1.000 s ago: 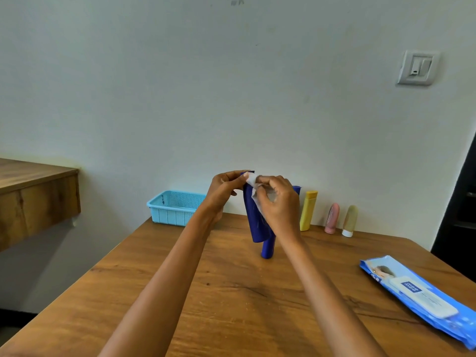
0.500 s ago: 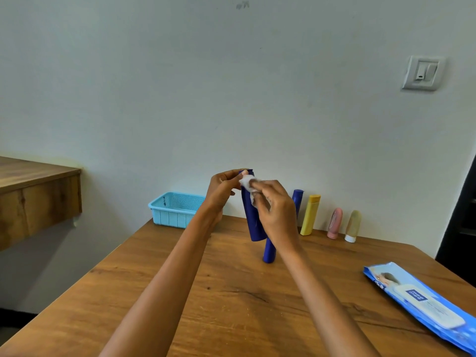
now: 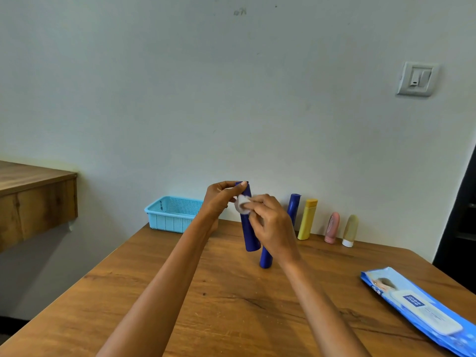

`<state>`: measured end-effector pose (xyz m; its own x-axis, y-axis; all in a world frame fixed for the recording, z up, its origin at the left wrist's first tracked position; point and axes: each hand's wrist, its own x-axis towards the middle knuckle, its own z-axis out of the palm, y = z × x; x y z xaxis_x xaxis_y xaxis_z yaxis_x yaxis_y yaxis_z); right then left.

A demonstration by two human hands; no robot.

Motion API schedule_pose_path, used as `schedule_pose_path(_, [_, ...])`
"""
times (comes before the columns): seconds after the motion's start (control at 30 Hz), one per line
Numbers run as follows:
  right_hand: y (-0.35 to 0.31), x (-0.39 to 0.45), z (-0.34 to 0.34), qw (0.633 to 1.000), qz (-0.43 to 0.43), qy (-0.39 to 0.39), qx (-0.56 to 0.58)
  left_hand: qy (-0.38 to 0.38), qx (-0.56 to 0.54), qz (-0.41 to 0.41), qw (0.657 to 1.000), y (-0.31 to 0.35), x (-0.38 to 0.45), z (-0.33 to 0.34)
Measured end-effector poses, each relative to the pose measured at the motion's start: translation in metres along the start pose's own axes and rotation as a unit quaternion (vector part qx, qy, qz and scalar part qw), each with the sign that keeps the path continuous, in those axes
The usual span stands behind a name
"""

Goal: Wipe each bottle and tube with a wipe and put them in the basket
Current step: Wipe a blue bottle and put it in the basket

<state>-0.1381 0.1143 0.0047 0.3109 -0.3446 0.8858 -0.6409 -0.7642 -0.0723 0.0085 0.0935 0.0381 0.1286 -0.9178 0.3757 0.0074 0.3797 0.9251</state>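
Observation:
My left hand (image 3: 219, 199) pinches the top of a dark blue tube (image 3: 249, 234), held upright above the table. My right hand (image 3: 273, 228) grips a small white wipe (image 3: 241, 204) and presses it against the tube's upper part. A second blue tube (image 3: 265, 258) stands on the table behind my right hand, mostly hidden by it. Along the wall stand another blue tube (image 3: 294, 206), a yellow bottle (image 3: 307, 219), a pink tube (image 3: 332, 228) and a beige tube with a white cap (image 3: 350, 230). The light blue basket (image 3: 170, 215) sits at the table's far left corner.
A blue pack of wipes (image 3: 422, 309) lies flat near the right edge of the wooden table (image 3: 206, 305). A wooden shelf (image 3: 33, 202) juts from the wall at left. A dark doorway (image 3: 463, 228) is at far right.
The wipe in my right hand has slid from the tube's top end a little down its upper part. My left hand keeps its pinch on the top.

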Motion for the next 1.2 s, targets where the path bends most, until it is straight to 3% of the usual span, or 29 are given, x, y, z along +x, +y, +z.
schedule_pose_path(0.17, [0.004,0.000,0.005,0.996,0.070,0.021,0.058,-0.012,0.011,-0.005,1.000,-0.003,-0.001,0.005])
schedule_pose_path(0.37, [-0.001,-0.004,0.006,0.997,0.009,-0.011,0.073,-0.001,-0.012,0.013,1.000,-0.006,0.002,-0.006])
schedule_pose_path(0.47, [0.004,-0.007,0.008,0.998,0.037,-0.021,0.054,0.007,-0.016,0.028,0.999,-0.008,0.002,-0.012])
schedule_pose_path(0.6, [0.002,-0.004,0.014,0.991,0.073,-0.072,0.087,-0.051,0.024,0.029,0.998,-0.011,0.003,-0.017])
schedule_pose_path(0.8, [-0.003,0.011,0.010,0.979,0.127,-0.012,0.158,-0.124,0.006,0.095,0.988,-0.005,-0.003,-0.006])
schedule_pose_path(0.93, [0.004,0.013,0.006,0.958,0.191,0.001,0.213,-0.115,-0.020,0.120,0.986,-0.003,-0.005,-0.003])
schedule_pose_path(1.1, [0.006,0.005,0.006,0.968,0.162,0.033,0.189,-0.079,-0.046,0.108,0.990,-0.003,-0.006,-0.006])
schedule_pose_path(1.2, [0.017,-0.004,0.005,0.975,0.149,0.013,0.163,-0.054,-0.056,0.094,0.993,-0.009,-0.004,-0.013])
